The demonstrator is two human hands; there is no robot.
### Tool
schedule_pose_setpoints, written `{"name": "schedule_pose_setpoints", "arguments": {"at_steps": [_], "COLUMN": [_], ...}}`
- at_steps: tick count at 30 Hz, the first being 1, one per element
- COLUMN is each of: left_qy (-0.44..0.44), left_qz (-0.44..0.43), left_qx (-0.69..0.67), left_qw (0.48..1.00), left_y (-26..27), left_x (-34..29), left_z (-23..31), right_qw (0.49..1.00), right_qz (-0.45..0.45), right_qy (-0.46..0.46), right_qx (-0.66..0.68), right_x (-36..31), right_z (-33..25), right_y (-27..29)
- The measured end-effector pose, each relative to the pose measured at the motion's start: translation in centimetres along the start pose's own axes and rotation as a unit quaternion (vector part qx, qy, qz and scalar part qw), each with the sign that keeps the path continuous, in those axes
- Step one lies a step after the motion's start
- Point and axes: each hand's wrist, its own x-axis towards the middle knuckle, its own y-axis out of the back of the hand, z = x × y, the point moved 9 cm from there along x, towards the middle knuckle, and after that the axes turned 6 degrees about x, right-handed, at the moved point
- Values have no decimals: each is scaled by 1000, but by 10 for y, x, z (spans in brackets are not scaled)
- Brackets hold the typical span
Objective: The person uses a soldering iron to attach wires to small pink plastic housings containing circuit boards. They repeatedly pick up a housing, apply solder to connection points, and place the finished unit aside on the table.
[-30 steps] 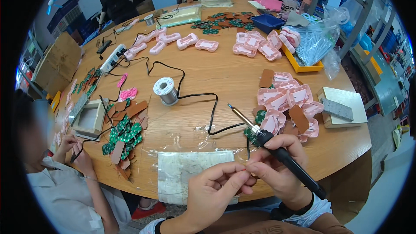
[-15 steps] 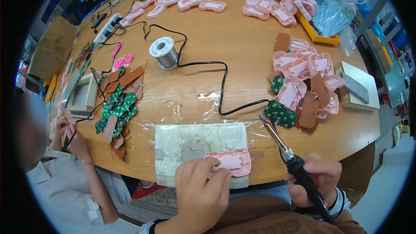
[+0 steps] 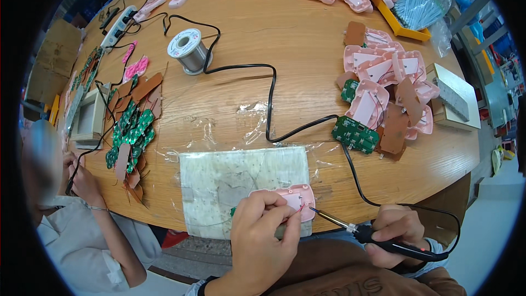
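Two hands working at the desk (image 3: 307, 49): left hand (image 3: 263, 230) is gripping a pink shell (image 3: 293, 200) tight, right hand (image 3: 397, 230) is clutching a soldering iron (image 3: 372, 235), tip touching the shell's edge.

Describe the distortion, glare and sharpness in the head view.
Head view: fisheye bends the wooden table edge, with a black rim around the picture. Soft glare lies on the clear plastic film. The left hand, pink shell and soldering iron in the right hand look sharp.
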Motion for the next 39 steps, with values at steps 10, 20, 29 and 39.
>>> {"name": "schedule_pose_setpoints", "arguments": {"at_steps": [10,20,29,39], "left_qy": [23,46,25,11], "left_qz": [-10,-8,-7,10], "left_qx": [-3,-18,-8,13], "left_qw": [1000,999,1000,1000], "left_y": [-2,-3,-2,-5], "left_x": [0,0,4,9], "left_z": [-2,-4,-2,-5], "right_qw": [998,1000,1000,1000], "right_qz": [-54,-13,-8,-3], "right_qy": [-6,6,8,14], "right_qx": [-15,3,7,-2], "right_x": [17,15,16,23], "right_z": [1,1,3,6], "right_y": [-11,1,2,-3]}}
